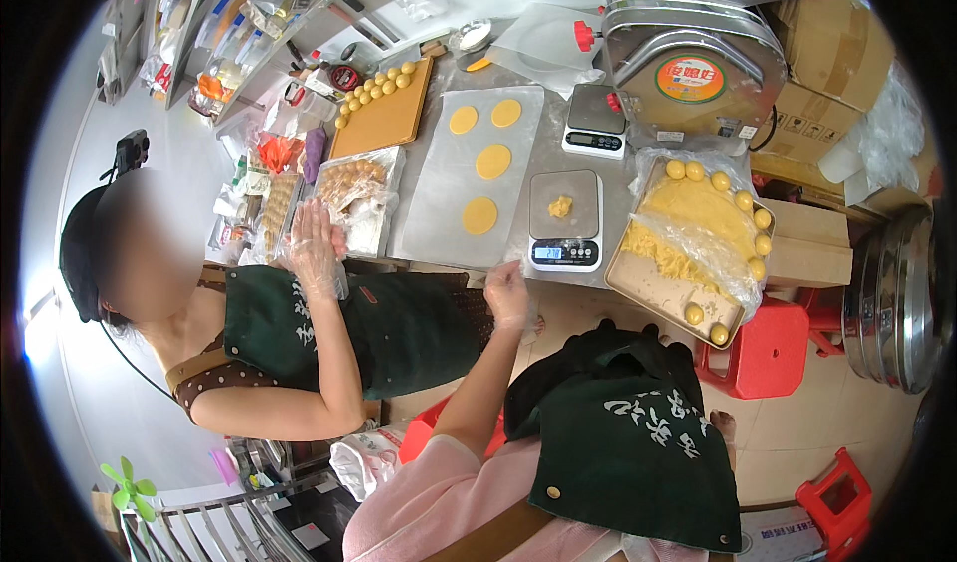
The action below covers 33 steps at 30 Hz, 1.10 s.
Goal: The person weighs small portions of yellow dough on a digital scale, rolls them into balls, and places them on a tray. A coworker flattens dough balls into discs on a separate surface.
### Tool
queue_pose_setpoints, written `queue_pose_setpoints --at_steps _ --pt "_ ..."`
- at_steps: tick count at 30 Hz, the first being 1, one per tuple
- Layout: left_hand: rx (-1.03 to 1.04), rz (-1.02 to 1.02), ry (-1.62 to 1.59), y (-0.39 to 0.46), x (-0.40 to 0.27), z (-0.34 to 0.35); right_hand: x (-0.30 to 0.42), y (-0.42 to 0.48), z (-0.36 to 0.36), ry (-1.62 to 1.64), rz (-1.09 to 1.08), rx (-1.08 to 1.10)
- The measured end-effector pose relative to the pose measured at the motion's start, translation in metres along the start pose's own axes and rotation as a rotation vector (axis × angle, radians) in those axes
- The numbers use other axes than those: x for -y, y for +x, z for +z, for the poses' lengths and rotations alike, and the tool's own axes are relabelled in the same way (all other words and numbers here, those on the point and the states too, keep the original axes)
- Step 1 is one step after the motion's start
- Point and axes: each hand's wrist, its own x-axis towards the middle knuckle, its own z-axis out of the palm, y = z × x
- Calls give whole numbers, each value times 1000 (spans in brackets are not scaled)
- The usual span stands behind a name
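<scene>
My left hand, in a clear plastic glove, is raised at the table's front edge with its fingers curled; whether anything is inside is hidden. Just right of it, a digital kitchen scale carries a small lump of yellow dough. My right hand shows only partly past the edge of my green apron, low at my side. Right of the scale, a tray holds a mass of yellow dough partly under plastic film, with several dough balls along its edge.
Several flat dough rounds lie on a translucent sheet. A second scale stands by a metal machine. At left, a co-worker's gloved hands are pressed together near a wooden board bearing dough balls. A red stool is below the tray.
</scene>
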Motion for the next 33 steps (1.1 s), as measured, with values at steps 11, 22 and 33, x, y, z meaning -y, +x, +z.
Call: queue_pose_setpoints --at_steps 11,22,33 --pt "376 -780 -795 -65 -75 126 -59 6 3 -75 -32 87" --pt "309 -422 -551 -60 -55 173 -182 6 13 -288 -341 -13" --pt "261 206 242 -39 -92 167 -85 -5 -2 -25 203 38"
